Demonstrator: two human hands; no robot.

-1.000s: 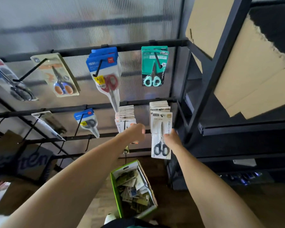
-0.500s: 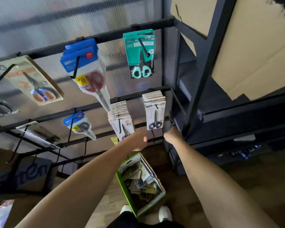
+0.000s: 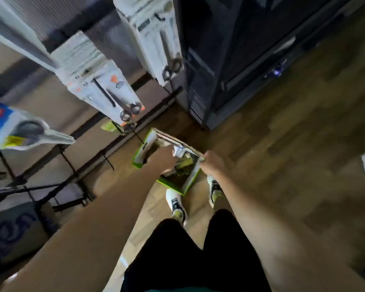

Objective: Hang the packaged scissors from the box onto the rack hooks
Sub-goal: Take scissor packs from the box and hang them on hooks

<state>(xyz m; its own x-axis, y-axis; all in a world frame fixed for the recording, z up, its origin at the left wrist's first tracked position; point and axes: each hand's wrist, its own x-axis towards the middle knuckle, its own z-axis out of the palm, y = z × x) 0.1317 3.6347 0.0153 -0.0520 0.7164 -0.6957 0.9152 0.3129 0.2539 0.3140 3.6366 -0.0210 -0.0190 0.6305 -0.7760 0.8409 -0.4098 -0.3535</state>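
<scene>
wooden plank flooring (image 3: pixel 282 144) runs under everything, blurred by the tilt of the head. nearest are two forearms reaching down past black trousers and two white shoes (image 3: pixel 176 204). the green-edged box (image 3: pixel 190 180) sits on the floor just ahead of the toes, open, with a jumble of packaged scissors (image 3: pixel 182 163) inside; their number cannot be counted through the blur. the left hand (image 3: pixel 163 159) is down in the box with a white card pack (image 3: pixel 178 151) at its fingertips, seemingly pinched, though the grip is not clear. the right hand (image 3: pixel 212 163) curls over the box's far right rim, steadying it. judging by the look, each pack is light, flat and fairly stiff card under a slick plastic blister, so it is best pinched at the top edge near the hang hole, leaving that hole free for a hook. farther up, the black rack (image 3: pixel 72 175) carries two thick white stacks (image 3: pixel 105 95), one blue-carded pack (image 3: pixel 19 131) at left, and several bare hooks (image 3: pixel 108 161) lower down.
</scene>
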